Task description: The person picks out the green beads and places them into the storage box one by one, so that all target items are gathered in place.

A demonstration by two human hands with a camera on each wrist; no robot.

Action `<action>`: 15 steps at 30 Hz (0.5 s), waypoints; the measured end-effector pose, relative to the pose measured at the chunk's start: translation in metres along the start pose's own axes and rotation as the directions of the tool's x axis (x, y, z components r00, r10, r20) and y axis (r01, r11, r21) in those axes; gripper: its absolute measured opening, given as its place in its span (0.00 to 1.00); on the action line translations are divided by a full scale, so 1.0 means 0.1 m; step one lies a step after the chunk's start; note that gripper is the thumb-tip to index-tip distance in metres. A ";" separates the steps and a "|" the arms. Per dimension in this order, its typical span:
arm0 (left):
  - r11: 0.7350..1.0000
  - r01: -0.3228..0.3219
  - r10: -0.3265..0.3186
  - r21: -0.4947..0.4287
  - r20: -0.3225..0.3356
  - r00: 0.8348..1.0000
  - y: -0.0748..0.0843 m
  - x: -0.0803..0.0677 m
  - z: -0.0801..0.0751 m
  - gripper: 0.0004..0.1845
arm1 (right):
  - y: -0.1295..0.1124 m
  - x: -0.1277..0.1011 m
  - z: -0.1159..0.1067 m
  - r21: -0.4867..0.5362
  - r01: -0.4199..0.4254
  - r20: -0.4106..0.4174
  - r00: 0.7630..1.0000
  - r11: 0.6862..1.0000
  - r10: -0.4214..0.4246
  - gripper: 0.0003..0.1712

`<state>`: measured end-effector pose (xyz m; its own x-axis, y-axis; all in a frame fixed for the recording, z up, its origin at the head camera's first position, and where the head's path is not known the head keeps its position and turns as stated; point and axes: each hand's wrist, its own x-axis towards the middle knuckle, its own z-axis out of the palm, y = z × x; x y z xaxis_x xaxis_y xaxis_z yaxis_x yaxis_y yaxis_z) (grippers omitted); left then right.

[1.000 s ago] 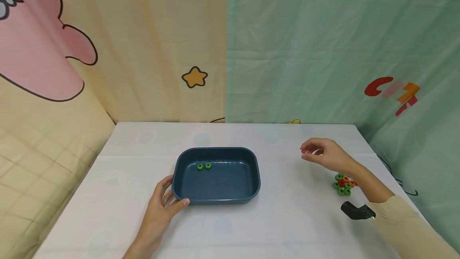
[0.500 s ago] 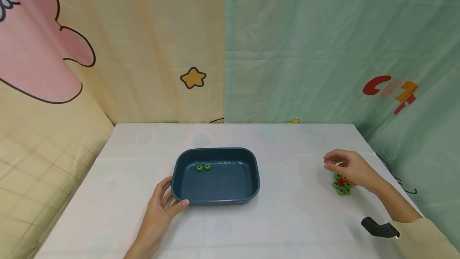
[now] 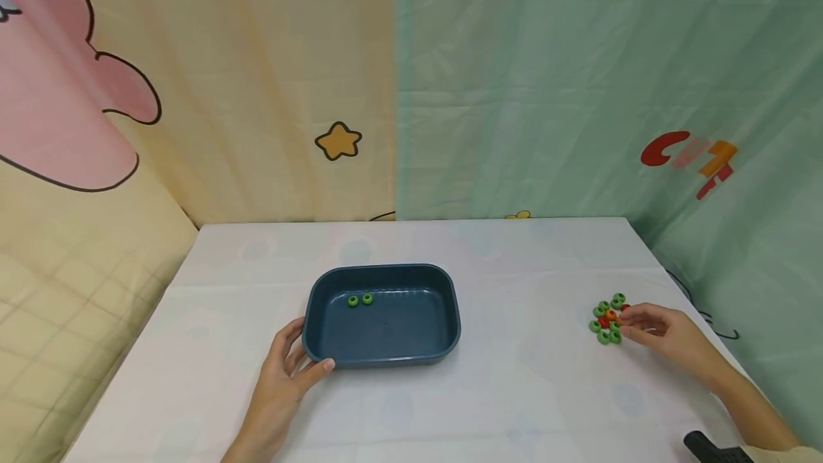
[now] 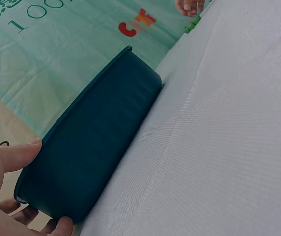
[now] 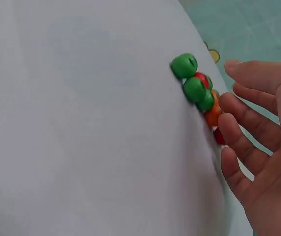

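Right hand point(image 3: 656, 331) now down, fingers loose, at beads point(image 3: 607, 320) on white table point(image 3: 514, 377); cartoon curtains point(image 3: 257, 91) behind.

A white tablecloth point(image 3: 514, 391) covers the table; behind the table hang two curtains, a cream one point(image 3: 225, 91) with a pink cloud shape point(image 3: 58, 113) and a small yellow star point(image 3: 338, 141), and a pale green one point(image 3: 546, 91) beside it, printed with red and orange letters point(image 3: 689, 160) above the table's far corner.
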<state>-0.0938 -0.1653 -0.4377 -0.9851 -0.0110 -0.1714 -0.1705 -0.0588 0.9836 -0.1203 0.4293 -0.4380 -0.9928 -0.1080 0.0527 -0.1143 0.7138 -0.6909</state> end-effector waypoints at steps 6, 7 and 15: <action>1.000 0.002 -0.002 -0.001 -0.008 1.000 0.00 -0.01 -0.01 0.45 | 0.14 -0.13 0.07 -0.043 -0.044 -0.023 0.999 0.998 0.043 0.16; 1.000 0.001 -0.001 -0.001 -0.009 1.000 0.00 -0.01 -0.01 0.45 | 0.14 -0.13 0.08 -0.066 -0.052 -0.032 0.998 0.996 0.050 0.16; 1.000 -0.028 0.028 -0.004 0.003 1.000 -0.02 0.01 -0.01 0.44 | 0.14 -0.12 0.20 -0.191 -0.046 -0.107 0.994 0.980 0.025 0.19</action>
<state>-0.0941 -0.1666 -0.4398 -0.9896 -0.0094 -0.1434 -0.1426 -0.0623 0.9878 -0.1094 0.4264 -0.4624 -0.9936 -0.0153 0.1117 -0.0739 0.8372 -0.5419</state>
